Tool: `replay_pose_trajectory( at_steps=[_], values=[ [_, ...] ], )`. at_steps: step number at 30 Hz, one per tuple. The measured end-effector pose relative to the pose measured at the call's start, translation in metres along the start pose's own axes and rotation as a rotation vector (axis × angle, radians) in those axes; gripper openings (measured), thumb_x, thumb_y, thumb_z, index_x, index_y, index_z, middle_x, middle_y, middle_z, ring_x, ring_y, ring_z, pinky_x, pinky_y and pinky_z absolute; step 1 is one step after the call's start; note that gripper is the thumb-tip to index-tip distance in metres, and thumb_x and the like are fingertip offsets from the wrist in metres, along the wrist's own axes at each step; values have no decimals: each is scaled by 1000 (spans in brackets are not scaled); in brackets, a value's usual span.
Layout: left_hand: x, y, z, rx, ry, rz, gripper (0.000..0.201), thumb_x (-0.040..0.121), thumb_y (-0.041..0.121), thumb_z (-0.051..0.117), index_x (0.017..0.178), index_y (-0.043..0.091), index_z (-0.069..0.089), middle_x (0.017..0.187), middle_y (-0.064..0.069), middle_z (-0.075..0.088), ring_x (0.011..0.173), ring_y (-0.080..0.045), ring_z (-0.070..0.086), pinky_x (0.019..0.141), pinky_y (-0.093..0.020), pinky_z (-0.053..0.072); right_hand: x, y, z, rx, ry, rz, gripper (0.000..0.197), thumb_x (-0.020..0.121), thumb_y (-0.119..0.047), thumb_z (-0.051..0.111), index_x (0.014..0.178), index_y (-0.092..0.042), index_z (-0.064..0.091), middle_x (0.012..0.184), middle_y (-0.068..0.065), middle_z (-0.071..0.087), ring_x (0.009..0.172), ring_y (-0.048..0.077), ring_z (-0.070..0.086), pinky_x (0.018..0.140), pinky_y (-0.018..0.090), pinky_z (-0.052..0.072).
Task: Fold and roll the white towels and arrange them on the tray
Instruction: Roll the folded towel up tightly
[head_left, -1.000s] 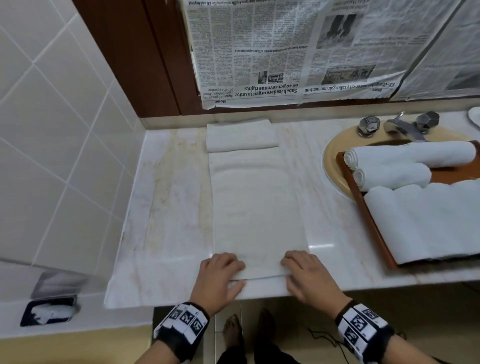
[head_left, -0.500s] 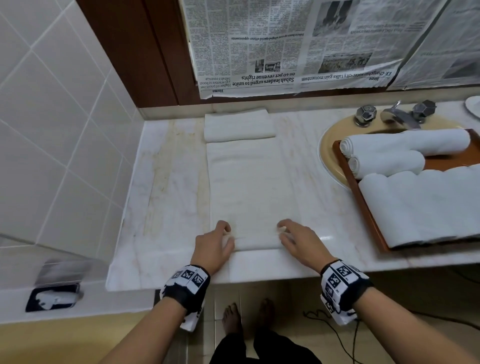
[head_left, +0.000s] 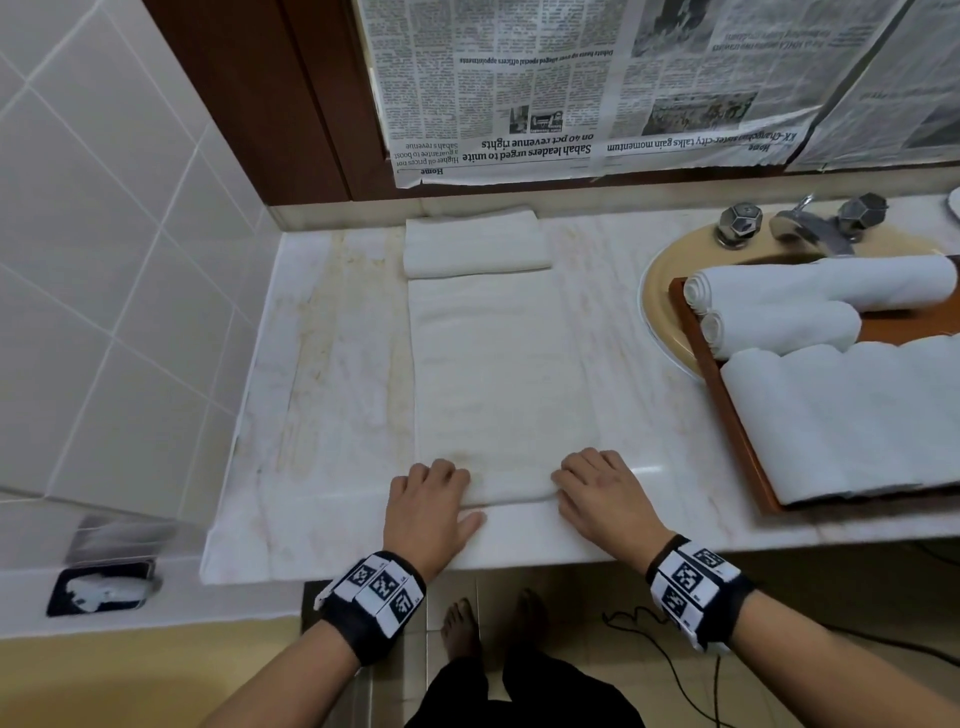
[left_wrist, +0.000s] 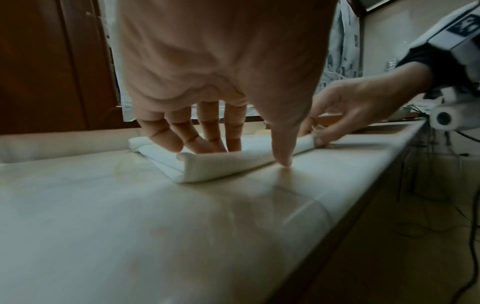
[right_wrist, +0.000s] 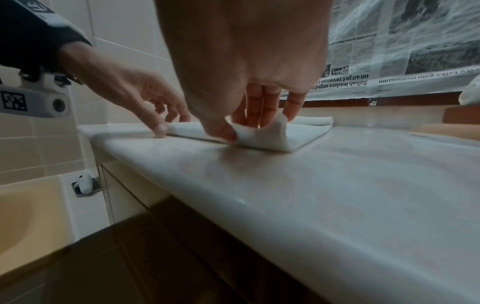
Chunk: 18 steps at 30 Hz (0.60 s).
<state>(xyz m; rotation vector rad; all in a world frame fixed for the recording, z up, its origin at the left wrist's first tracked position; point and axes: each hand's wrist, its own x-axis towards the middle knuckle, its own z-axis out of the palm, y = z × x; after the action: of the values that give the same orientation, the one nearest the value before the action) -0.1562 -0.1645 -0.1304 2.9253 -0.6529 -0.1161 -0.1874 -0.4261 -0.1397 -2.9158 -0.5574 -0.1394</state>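
"What colour is the towel (head_left: 504, 384)?"
"Plain white, on a pale marble counter (head_left: 322, 415) with yellowish veins."
"And the tray (head_left: 738, 436)?"
"Reddish-brown wood. The basin (head_left: 655, 291) is tan, the newspaper (head_left: 519, 78) grey with black print, and the wristbands (head_left: 376, 592) are black with black-and-white square codes."

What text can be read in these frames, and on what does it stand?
"Sabah leaders urged to unite on 40 pct revenue rights": headline on the newspaper, hung upside down.
"talks gain momentum": another headline beside it, its start blurred.
"Home": section tag there.
Body print: too small to read.
Wrist bands: coded squares, any lettering too small.
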Motion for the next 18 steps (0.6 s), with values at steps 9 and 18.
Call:
replay_pose_trajectory(
  at_steps=[9,18],
  values=[
    [15,-18,-22,-384,-105,-205,39,88,48,40,117,33,61,97,11,71,88,-15,65,90,-37,45,24,18,-17,501,-188,373,30,101,-36,42,124,-23,56,104,-4,65,95,20,51,94,33,32],
    [19,-9,-5,-116,99,-157,16,84,21,73,96,30,68,114,3,53,88,-25,53,68,-36,42,13,15,0,35,102,112,20,81,-19,60,98,-15,68,103,2,61,93,25,56,87,41,36]
  ],
)
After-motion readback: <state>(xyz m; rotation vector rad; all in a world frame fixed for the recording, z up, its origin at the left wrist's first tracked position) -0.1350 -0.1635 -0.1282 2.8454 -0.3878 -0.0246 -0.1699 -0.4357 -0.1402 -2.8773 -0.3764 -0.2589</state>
